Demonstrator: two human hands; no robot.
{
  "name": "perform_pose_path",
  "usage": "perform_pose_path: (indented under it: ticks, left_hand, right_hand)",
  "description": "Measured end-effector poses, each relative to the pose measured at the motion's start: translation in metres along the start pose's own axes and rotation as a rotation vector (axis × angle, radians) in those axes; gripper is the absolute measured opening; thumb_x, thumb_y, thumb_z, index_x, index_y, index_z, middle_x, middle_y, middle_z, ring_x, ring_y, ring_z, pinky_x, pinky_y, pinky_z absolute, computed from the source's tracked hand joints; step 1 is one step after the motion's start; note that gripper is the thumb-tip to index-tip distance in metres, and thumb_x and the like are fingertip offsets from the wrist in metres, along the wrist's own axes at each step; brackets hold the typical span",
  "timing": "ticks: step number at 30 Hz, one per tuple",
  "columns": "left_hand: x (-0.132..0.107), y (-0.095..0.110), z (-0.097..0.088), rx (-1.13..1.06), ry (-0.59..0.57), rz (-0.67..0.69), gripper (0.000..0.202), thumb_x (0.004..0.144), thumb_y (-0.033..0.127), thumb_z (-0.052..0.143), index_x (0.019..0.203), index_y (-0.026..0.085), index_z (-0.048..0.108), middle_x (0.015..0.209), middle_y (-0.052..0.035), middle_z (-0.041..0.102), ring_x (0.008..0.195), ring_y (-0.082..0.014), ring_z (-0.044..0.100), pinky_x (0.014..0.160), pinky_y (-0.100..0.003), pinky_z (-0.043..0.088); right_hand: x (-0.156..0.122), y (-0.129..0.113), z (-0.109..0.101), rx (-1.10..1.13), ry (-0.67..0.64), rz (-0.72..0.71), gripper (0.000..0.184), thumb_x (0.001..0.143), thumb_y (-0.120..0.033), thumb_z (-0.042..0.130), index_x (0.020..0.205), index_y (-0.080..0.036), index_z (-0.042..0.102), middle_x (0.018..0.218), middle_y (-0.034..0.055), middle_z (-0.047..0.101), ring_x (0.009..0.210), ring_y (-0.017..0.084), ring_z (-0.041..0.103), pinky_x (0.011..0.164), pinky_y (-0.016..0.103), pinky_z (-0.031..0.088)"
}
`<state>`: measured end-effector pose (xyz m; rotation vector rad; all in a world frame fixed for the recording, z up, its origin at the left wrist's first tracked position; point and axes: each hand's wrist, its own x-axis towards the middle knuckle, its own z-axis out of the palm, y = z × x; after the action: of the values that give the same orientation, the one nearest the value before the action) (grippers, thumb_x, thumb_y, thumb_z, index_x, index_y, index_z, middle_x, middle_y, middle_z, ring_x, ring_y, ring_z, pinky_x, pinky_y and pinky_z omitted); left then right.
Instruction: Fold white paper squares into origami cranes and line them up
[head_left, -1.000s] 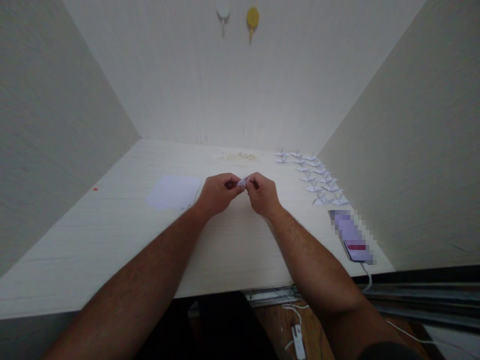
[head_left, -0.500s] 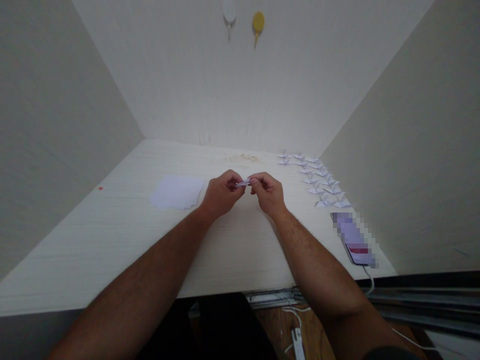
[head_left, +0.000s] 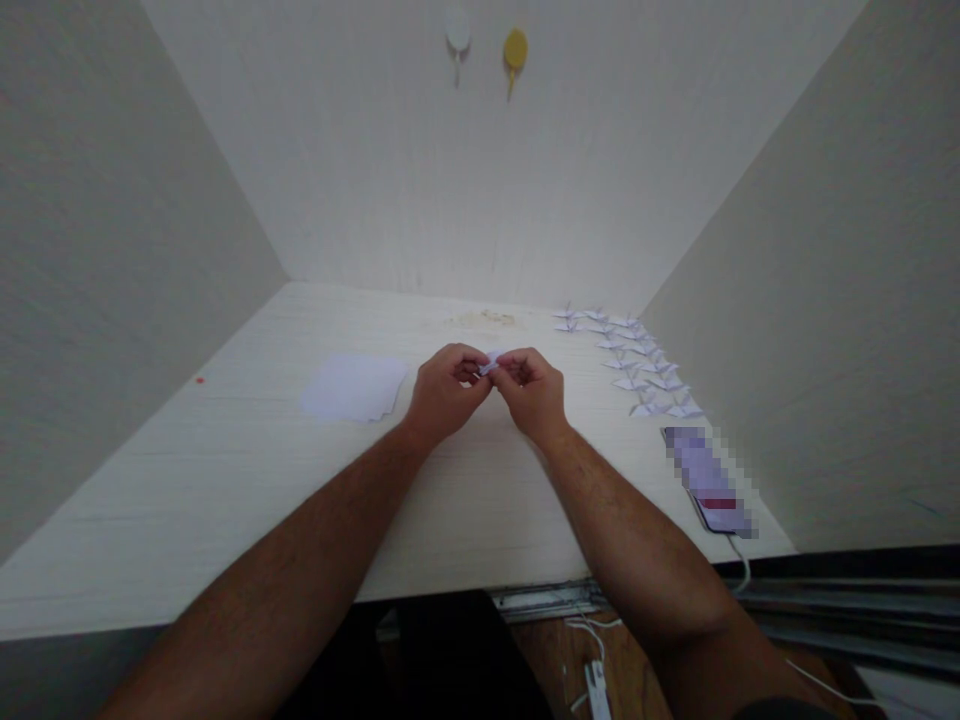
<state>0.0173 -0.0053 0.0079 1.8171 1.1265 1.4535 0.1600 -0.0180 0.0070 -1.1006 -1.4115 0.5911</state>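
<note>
A small piece of folded white paper is pinched between my two hands above the middle of the table. My left hand grips its left side between thumb and fingers. From the other side, my right hand holds it in a pinch, the two thumbs close together. The fingers cover much of the paper, so its full shape is hidden. Several folded paper cranes stand in rows at the right back. To the left of my left hand lies a stack of white paper sheets.
A phone with a white cable lies near the right front edge of the white table. Pale walls close in the back and both sides. One white hook and one yellow hook are on the back wall.
My hands have drawn slightly closer together, the right one shifting a little left. The folded paper has turned between the fingers and shows a different side.
</note>
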Motion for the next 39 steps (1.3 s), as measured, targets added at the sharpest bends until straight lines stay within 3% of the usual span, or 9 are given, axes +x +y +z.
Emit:
perform_pose_path:
  ticks: [9, 21, 27, 34, 39]
  left_hand:
    - [0.0000, -0.0044, 0.0018, -0.248, -0.009, -0.143, 0.021, 0.069, 0.031, 0.077, 0.082, 0.018, 0.067, 0.082, -0.0055, 0.072, 0.074, -0.0165, 0.068, 0.073, -0.031, 0.057]
    - [0.0017, -0.0046, -0.0003, -0.339, 0.027, -0.112, 0.014, 0.065, 0.023, 0.078, 0.074, 0.015, 0.070, 0.088, -0.0050, 0.070, 0.078, -0.0144, 0.065, 0.073, -0.028, 0.053]
    - [0.0016, 0.0004, -0.0034, -0.419, 0.004, -0.217, 0.012, 0.066, 0.019, 0.075, 0.073, 0.015, 0.066, 0.069, -0.0010, 0.068, 0.063, -0.0128, 0.063, 0.064, -0.027, 0.051]
    - [0.0033, 0.0038, -0.0050, -0.438, -0.019, -0.259, 0.017, 0.066, 0.019, 0.075, 0.077, 0.015, 0.062, 0.062, 0.0022, 0.064, 0.057, -0.0114, 0.061, 0.058, -0.025, 0.049]
    - [0.0059, 0.0037, -0.0069, -0.496, -0.081, -0.317, 0.035, 0.063, 0.019, 0.078, 0.096, 0.014, 0.066, 0.077, 0.0009, 0.065, 0.058, -0.0104, 0.061, 0.058, -0.027, 0.051]
  right_hand:
    - [0.0049, 0.0047, 0.0008, 0.156, 0.031, 0.114, 0.028, 0.068, -0.033, 0.075, 0.087, -0.021, 0.058, 0.073, -0.0018, 0.066, 0.063, 0.012, 0.062, 0.060, 0.027, 0.054]
    - [0.0087, 0.0026, 0.0023, 0.304, 0.047, 0.183, 0.031, 0.062, -0.026, 0.076, 0.086, -0.021, 0.057, 0.070, -0.0033, 0.066, 0.060, 0.012, 0.063, 0.056, 0.025, 0.051]
    - [0.0087, 0.0019, 0.0013, 0.358, -0.010, 0.215, 0.032, 0.063, -0.024, 0.075, 0.089, -0.022, 0.057, 0.070, -0.0044, 0.065, 0.058, 0.011, 0.062, 0.052, 0.023, 0.049]
    - [0.0084, 0.0027, -0.0004, 0.304, -0.067, 0.138, 0.032, 0.066, -0.023, 0.071, 0.094, -0.022, 0.057, 0.070, -0.0055, 0.064, 0.054, 0.009, 0.058, 0.052, 0.022, 0.047]
    - [0.0049, 0.0077, -0.0012, 0.201, -0.119, 0.056, 0.028, 0.071, -0.023, 0.067, 0.097, -0.024, 0.056, 0.073, -0.0047, 0.064, 0.059, 0.010, 0.062, 0.056, 0.023, 0.051]
